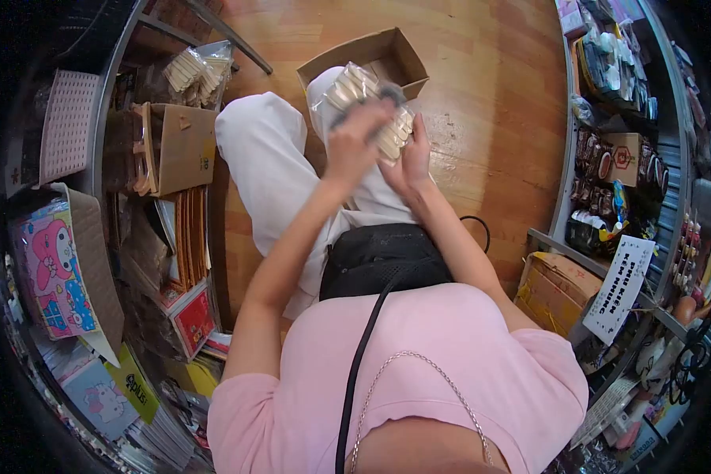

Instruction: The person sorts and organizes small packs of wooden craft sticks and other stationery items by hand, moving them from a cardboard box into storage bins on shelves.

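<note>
Head view: right hand [410, 164] grasping packet [395, 140] edge; left hand [357, 142] blurred, can't tell its grip. Probably light, slippery (support both sides).

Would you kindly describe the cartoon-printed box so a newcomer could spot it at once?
Start at the shelving on the picture's left side. Just below the pink perforated panel is the cartoon-printed box. Its face shows a large pink-hooded character, unlike the plainer brown box up to its right.
</note>
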Tool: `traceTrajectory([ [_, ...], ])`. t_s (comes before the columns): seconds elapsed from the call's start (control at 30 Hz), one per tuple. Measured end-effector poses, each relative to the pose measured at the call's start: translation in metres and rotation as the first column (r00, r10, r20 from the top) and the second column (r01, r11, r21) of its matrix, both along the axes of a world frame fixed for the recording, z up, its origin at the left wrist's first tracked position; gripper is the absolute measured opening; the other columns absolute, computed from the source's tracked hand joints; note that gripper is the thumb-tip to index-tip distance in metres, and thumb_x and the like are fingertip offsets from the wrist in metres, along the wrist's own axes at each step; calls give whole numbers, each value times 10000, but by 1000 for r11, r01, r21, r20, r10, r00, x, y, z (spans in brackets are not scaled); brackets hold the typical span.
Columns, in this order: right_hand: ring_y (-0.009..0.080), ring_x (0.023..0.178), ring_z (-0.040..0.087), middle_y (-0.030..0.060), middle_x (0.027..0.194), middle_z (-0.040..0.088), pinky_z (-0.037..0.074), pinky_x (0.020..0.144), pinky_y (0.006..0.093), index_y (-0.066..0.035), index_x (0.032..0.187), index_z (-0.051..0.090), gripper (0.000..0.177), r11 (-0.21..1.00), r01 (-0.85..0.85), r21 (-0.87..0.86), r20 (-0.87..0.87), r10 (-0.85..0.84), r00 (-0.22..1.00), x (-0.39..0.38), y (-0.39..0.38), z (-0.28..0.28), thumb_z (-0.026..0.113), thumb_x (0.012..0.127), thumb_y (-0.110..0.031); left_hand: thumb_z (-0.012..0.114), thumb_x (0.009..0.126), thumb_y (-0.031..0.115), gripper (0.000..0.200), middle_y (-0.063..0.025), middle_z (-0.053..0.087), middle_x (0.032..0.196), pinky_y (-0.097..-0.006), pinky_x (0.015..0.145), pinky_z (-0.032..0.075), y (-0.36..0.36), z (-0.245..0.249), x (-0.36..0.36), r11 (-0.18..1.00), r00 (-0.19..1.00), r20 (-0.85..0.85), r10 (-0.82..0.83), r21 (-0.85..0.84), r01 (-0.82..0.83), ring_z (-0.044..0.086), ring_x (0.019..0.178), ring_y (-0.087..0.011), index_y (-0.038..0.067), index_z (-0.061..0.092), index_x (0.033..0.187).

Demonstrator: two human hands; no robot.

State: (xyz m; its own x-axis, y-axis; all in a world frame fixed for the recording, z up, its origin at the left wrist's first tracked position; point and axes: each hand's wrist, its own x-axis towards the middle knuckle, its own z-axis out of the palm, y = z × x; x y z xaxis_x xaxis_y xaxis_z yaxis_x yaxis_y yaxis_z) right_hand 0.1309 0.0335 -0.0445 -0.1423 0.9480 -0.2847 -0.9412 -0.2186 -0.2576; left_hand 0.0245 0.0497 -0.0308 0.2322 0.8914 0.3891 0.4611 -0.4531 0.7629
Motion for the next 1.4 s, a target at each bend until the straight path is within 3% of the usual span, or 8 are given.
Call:
traceTrajectory([
  [0.17, 227, 1152, 457, 111, 1304, 447, 356, 979, 339, -106, 1346, 352, 533, 998, -65, 19, 6, 65, 998, 3, -4, 2, 260, 939, -438, 485, 651, -112, 437, -72, 625, 1070, -363, 885, 448, -36, 34, 3, 966, 981, 126, -150, -193, 172, 577, 1024, -263, 91, 630, 1009],
  [0.37, 258, 1225, 397, 115, 1350, 403, 286, 1045, 371, -54, 1344, 341, 528, 998, -39, 53, -114, 45, 992, -3, -2, 2, 213, 950, -382, 489, 648, -105, 476, -105, 592, 1132, -366, 938, 414, 40, 12, -26, 971, 968, 84, 237, 19, -240, 544, 1083, -276, 82, 605, 1070],
  [0.6, 250, 1179, 447, 119, 1308, 444, 359, 990, 368, -83, 1325, 379, 547, 995, -92, 24, 80, 90, 993, 2, -5, 3, 257, 933, -446, 476, 623, -94, 460, -87, 606, 1108, -375, 995, 373, -52, 14, 7, 971, 982, 43, -185, -145, 189, 535, 1105, -257, 89, 623, 1018],
  [0.7, 261, 1225, 398, 129, 1347, 406, 289, 1044, 370, -49, 1347, 340, 541, 991, -104, -88, -9, 103, 995, 2, -6, 0, 213, 940, -382, 475, 618, -95, 453, -95, 612, 1093, -364, 956, 409, -19, 32, -14, 974, 982, 190, 12, -224, 32, 566, 1056, -258, 83, 625, 1006],
  [0.87, 246, 1191, 434, 136, 1316, 437, 316, 1026, 366, -56, 1339, 356, 539, 998, -55, 18, -243, 58, 968, -1, -1, -6, 221, 937, -388, 511, 643, -49, 418, -93, 626, 1054, -341, 883, 454, 22, -4, -19, 956, 974, -102, 202, 237, -174, 585, 993, -270, 94, 624, 1019],
  [1.13, 229, 1075, 511, 119, 1266, 486, 355, 987, 363, -37, 1308, 395, 520, 893, -129, 431, -444, 335, 831, 16, -3, -49, 268, 938, -381, 479, 647, -92, 444, -110, 647, 978, -326, 806, 487, -29, 27, 4, 971, 967, 248, -55, -214, 110, 635, 892, -246, 93, 640, 1017],
  [1.23, 250, 1168, 454, 121, 1286, 470, 313, 1025, 380, -38, 1312, 387, 537, 997, -74, -25, -202, 67, 977, 5, -6, 0, 226, 940, -389, 471, 659, -98, 436, -137, 626, 1040, -341, 860, 465, 19, 47, -19, 977, 961, 189, 203, 28, -212, 607, 952, -279, 67, 626, 1031],
  [1.4, 246, 1222, 402, 116, 1324, 432, 272, 1054, 381, -38, 1319, 377, 546, 997, -68, -21, -129, 65, 990, 6, 1, -13, 206, 938, -390, 529, 660, -35, 367, -114, 618, 1061, -428, 937, 408, -9, -8, 8, 985, 972, -188, 140, 128, -117, 554, 1052, -291, 102, 629, 985],
])
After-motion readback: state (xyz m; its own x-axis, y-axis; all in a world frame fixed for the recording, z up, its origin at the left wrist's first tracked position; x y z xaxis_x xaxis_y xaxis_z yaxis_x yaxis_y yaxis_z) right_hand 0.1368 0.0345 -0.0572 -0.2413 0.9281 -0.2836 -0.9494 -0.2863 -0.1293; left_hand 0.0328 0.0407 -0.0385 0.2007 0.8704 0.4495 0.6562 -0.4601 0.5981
